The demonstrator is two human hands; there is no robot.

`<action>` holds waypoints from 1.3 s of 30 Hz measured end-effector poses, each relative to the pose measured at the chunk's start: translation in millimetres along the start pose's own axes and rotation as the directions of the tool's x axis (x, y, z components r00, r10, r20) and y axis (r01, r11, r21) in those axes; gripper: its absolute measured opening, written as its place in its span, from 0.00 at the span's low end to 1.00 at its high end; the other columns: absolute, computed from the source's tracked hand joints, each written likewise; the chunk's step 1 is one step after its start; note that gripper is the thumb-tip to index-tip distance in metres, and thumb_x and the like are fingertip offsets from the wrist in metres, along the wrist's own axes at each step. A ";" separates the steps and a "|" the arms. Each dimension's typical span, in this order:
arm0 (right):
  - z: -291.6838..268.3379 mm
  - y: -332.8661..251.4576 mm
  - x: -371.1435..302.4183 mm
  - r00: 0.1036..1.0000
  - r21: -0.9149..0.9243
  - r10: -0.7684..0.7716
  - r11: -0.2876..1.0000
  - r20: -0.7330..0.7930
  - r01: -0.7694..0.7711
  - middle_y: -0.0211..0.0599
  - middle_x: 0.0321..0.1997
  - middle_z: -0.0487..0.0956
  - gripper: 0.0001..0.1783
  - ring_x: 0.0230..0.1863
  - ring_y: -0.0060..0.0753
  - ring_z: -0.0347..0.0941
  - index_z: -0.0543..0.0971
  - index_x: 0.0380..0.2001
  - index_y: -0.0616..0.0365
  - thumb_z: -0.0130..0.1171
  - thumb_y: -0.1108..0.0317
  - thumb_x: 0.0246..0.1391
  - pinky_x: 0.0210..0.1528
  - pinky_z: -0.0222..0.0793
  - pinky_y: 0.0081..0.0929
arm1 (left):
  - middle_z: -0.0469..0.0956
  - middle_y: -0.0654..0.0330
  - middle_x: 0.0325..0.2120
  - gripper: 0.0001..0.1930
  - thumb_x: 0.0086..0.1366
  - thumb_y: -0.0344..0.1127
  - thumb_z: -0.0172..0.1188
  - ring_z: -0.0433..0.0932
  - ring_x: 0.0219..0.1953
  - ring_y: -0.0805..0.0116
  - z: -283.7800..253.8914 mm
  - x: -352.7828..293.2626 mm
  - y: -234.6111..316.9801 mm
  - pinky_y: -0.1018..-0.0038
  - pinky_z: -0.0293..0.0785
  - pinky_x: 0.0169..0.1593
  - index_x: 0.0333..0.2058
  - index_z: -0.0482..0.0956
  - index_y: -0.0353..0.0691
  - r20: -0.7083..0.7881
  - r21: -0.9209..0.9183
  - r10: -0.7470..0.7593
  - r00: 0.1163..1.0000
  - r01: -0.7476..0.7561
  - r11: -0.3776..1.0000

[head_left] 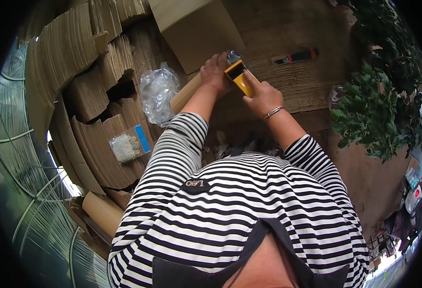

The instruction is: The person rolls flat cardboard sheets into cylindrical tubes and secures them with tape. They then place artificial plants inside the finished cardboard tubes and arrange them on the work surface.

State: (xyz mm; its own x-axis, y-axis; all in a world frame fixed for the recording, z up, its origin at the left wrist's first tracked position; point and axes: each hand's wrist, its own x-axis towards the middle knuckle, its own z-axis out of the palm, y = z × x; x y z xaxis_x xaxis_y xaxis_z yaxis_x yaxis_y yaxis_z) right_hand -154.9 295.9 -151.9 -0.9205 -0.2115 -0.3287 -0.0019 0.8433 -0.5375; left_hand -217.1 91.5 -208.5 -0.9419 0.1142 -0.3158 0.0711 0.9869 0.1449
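My right hand (264,100) is closed round the yellow handle of a tape dispenser (243,82) with a black part near its top. A clear, shiny roll (233,57) shows at the dispenser's far end. Just left of it, my left hand (214,73) bends its fingers over a piece of brown cardboard (186,96); the fingertips are hidden. Beyond both hands rises a larger brown cardboard sheet or box (203,36). A red and black utility knife (301,55) lies to the right on the wooden surface.
Crumpled clear plastic (159,93) sits left of my left arm. Stacked flattened cardboard (59,62) fills the left side, with a small clear packet (130,144) on it. Green leafy plants (372,110) hang into the right side. Loose scraps (225,144) lie near my body.
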 end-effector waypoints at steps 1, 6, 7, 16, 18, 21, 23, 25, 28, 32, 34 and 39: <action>-5.0 0.9 -1.3 1.000 0.017 -0.008 1.000 -0.002 0.008 0.44 0.37 0.80 0.43 0.38 0.51 0.81 0.65 0.69 0.25 0.68 0.53 0.47 0.41 0.78 0.46 | 0.60 0.52 0.67 0.56 0.46 0.55 0.73 0.61 0.68 0.50 -5.6 3.7 4.9 0.52 0.59 0.68 0.71 0.52 0.51 0.026 -0.040 -0.037 0.999 0.038 0.998; -37.5 23.1 -83.5 0.997 0.058 -0.007 0.998 0.082 0.003 0.43 0.35 0.78 0.43 0.34 0.49 0.80 0.67 0.68 0.28 0.68 0.53 0.45 0.37 0.78 0.43 | 0.61 0.56 0.67 0.63 0.36 0.62 0.75 0.62 0.68 0.54 -12.6 3.7 -4.9 0.56 0.63 0.67 0.71 0.54 0.54 0.070 -0.056 -0.074 0.995 0.078 0.995; -29.6 38.7 -96.5 0.998 0.042 0.005 0.999 0.055 -0.007 0.40 0.32 0.77 0.43 0.30 0.46 0.79 0.70 0.67 0.28 0.69 0.54 0.44 0.33 0.78 0.40 | 0.61 0.55 0.67 0.63 0.35 0.62 0.76 0.62 0.68 0.54 -15.6 7.8 -6.5 0.56 0.63 0.67 0.71 0.54 0.53 0.091 -0.086 -0.062 0.994 0.070 0.994; 29.5 46.6 5.8 0.963 -0.098 0.135 0.988 0.232 -0.115 0.42 0.39 0.79 0.45 0.40 0.49 0.81 0.63 0.69 0.17 0.68 0.53 0.47 0.42 0.78 0.45 | 0.63 0.49 0.67 0.63 0.38 0.54 0.80 0.62 0.70 0.52 -31.3 71.3 -61.3 0.63 0.61 0.70 0.71 0.54 0.46 0.359 -0.406 0.128 0.925 0.031 0.913; 18.1 26.7 26.2 0.949 -0.062 0.146 0.989 0.278 -0.133 0.45 0.45 0.78 0.42 0.45 0.51 0.79 0.64 0.69 0.21 0.67 0.55 0.51 0.48 0.77 0.44 | 0.66 0.48 0.65 0.62 0.39 0.52 0.80 0.62 0.70 0.53 -30.7 87.3 -73.4 0.65 0.61 0.70 0.71 0.54 0.43 0.426 -0.458 0.168 0.889 0.052 0.887; 29.6 34.2 27.3 0.989 -0.021 0.094 0.996 0.110 -0.092 0.43 0.41 0.79 0.42 0.42 0.50 0.80 0.66 0.68 0.21 0.68 0.55 0.48 0.44 0.77 0.44 | 0.68 0.47 0.64 0.61 0.41 0.51 0.79 0.64 0.69 0.54 -28.6 101.6 -81.4 0.66 0.61 0.70 0.71 0.55 0.39 0.500 -0.497 0.157 0.852 0.134 0.857; 30.5 50.3 14.0 0.999 -0.021 0.036 0.999 0.006 -0.036 0.41 0.37 0.78 0.42 0.37 0.48 0.80 0.69 0.66 0.22 0.69 0.55 0.44 0.40 0.78 0.44 | 0.68 0.47 0.64 0.59 0.43 0.50 0.79 0.65 0.68 0.54 -8.4 99.0 -81.5 0.66 0.61 0.70 0.70 0.56 0.38 0.512 -0.569 0.231 0.828 0.125 0.813; 13.1 61.1 -25.2 1.000 -0.032 -0.010 0.999 0.006 0.010 0.40 0.34 0.77 0.41 0.35 0.47 0.79 0.72 0.64 0.26 0.69 0.58 0.42 0.38 0.77 0.42 | 0.69 0.46 0.63 0.57 0.45 0.49 0.78 0.66 0.67 0.53 16.3 82.6 -73.3 0.65 0.61 0.70 0.70 0.57 0.37 0.576 -0.687 0.333 0.747 0.222 0.692; -0.7 66.9 -81.2 0.999 0.013 0.037 0.999 0.037 -0.037 0.38 0.31 0.75 0.40 0.31 0.45 0.78 0.76 0.62 0.32 0.70 0.62 0.39 0.35 0.76 0.40 | 0.69 0.45 0.63 0.54 0.46 0.48 0.77 0.66 0.67 0.52 40.2 35.8 -50.3 0.64 0.60 0.70 0.70 0.59 0.37 0.621 -0.776 0.463 0.633 0.413 0.477; 16.6 51.5 -80.6 0.999 0.094 0.008 0.996 -0.036 -0.005 0.41 0.33 0.77 0.40 0.33 0.47 0.79 0.73 0.63 0.30 0.69 0.59 0.42 0.35 0.76 0.41 | 0.63 0.46 0.66 0.54 0.46 0.47 0.77 0.61 0.70 0.49 59.1 7.7 -69.9 0.61 0.59 0.70 0.70 0.58 0.39 0.406 -0.814 0.361 0.840 0.153 0.561; 16.5 18.8 -45.8 0.999 0.072 -0.010 0.997 -0.035 0.012 0.42 0.34 0.78 0.40 0.34 0.48 0.80 0.71 0.64 0.30 0.69 0.58 0.44 0.37 0.77 0.43 | 0.60 0.47 0.68 0.57 0.45 0.49 0.77 0.59 0.70 0.47 43.6 0.6 -81.9 0.58 0.60 0.70 0.71 0.56 0.40 0.216 -0.643 0.261 0.941 -0.064 0.763; 11.2 -31.5 9.5 0.994 0.078 -0.038 0.996 -0.098 0.046 0.41 0.33 0.78 0.42 0.34 0.47 0.79 0.71 0.65 0.29 0.69 0.57 0.42 0.36 0.77 0.43 | 0.59 0.50 0.67 0.62 0.40 0.56 0.77 0.60 0.69 0.46 5.0 -12.6 -29.6 0.52 0.61 0.68 0.71 0.51 0.44 -0.026 -0.200 -0.006 1.000 0.000 0.980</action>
State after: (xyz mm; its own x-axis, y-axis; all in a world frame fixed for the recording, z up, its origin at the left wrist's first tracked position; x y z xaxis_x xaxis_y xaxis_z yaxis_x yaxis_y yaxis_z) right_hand -159.3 261.7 -146.8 -0.9536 -0.1944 -0.2300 -0.0140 0.7917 -0.6108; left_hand -205.7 61.4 -213.4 -0.9504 0.1057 -0.2925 0.0037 0.9443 0.3291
